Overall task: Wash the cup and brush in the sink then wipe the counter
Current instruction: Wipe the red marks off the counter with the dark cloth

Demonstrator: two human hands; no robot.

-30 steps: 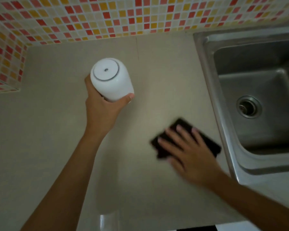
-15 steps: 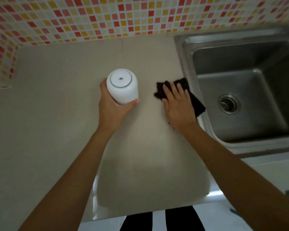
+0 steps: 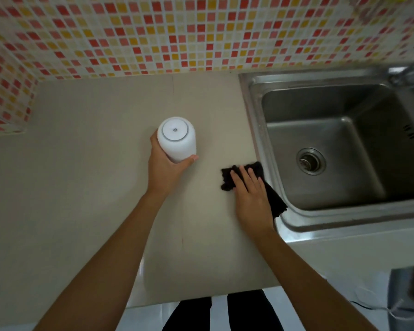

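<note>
I'm looking down at a home kitchen: a beige counter runs along a wall of small red, orange and yellow mosaic tiles. Set into the counter on the right is a stainless steel sink with a round drain and a tap base at its back corner.

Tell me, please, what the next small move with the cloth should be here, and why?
Probably a sweep of the black cloth leftward across the counter, away from the sink. The right hand presses it flat at the sink's edge, partly over the rim, while the left hand holds the white cup upside down, apparently lifted clear, leaving that stretch free to wipe.
</note>
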